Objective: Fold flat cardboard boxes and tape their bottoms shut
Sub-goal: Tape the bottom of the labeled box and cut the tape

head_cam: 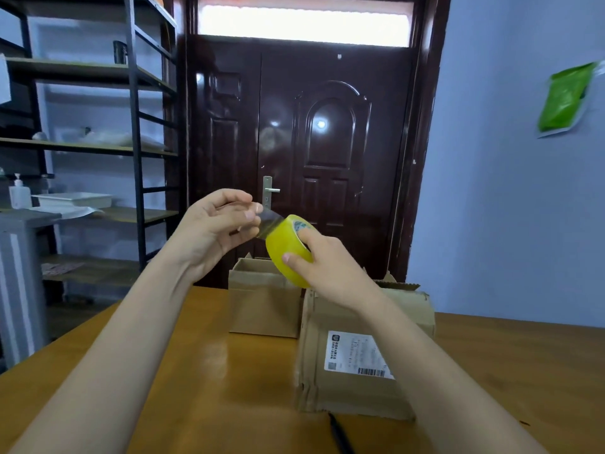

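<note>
My right hand (322,273) grips a yellow roll of clear packing tape (286,249), held up above the table. My left hand (212,227) pinches the free end of the tape (268,221), a short clear strip pulled off the roll. Below them a cardboard box (353,385) with a white shipping label lies on the wooden table (212,388), its flaps closed on top. A smaller open cardboard box (262,303) stands upright behind it to the left.
A black pen-like tool (340,435) lies on the table near its front edge, in front of the labelled box. Metal shelving (134,142) stands at the left, a dark door (311,142) straight ahead, and a green bag (566,96) hangs on the right wall.
</note>
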Action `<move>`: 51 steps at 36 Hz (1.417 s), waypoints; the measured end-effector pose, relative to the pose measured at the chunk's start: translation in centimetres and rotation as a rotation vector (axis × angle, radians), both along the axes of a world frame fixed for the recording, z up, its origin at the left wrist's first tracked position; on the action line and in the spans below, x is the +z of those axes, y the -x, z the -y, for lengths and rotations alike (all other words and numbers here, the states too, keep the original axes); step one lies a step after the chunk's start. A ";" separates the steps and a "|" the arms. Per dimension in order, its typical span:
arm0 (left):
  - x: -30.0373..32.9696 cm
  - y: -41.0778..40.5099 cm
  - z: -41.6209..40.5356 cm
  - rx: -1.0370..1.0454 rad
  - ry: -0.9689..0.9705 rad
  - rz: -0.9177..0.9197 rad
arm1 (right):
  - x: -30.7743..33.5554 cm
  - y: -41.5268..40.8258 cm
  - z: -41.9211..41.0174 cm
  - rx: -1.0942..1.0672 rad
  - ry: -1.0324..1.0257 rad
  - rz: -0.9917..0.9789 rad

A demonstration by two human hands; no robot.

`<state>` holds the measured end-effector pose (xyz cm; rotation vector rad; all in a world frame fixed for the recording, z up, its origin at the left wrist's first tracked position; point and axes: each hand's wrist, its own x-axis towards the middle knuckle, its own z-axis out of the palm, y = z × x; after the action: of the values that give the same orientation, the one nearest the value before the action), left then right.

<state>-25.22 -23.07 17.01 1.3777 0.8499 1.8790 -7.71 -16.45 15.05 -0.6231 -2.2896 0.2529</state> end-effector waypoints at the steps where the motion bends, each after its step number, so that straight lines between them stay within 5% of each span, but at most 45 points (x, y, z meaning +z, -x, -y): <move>1: 0.1 -0.3 -0.3 -0.007 0.000 -0.008 | 0.2 -0.5 -0.2 -0.009 -0.030 0.012; 5: 0.7 -1.6 -1.6 0.034 -0.010 -0.178 | 0.7 -2.4 -1.3 -0.135 -0.195 0.058; 15: 2.5 -6.7 -4.9 0.401 -0.237 -1.124 | -1.9 -7.3 -4.6 -0.584 -0.672 -0.091; 22: 2.1 -10.8 -7.5 0.564 -0.635 -1.374 | -3.9 -10.3 -6.1 -0.800 -0.537 -0.343; 29: 1.3 -15.0 -9.3 0.535 -0.788 -1.359 | -4.9 -11.0 -8.1 -0.834 -0.269 -0.487; 38: 1.5 -15.7 -11.9 0.529 -0.839 -1.407 | -3.8 -13.4 -9.8 -0.572 0.061 -0.582; 45: 1.7 -16.4 -11.4 0.571 -0.890 -1.328 | -3.8 -15.1 -10.4 -0.467 -0.091 -0.586; 51: 1.7 -15.7 -10.6 0.689 -0.821 -1.147 | -2.4 -15.6 -9.7 -0.481 -0.211 -0.939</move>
<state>-9.51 -12.50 18.68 3.1462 1.2195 1.8862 7.89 -6.75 12.63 -0.7218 -1.2077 0.0412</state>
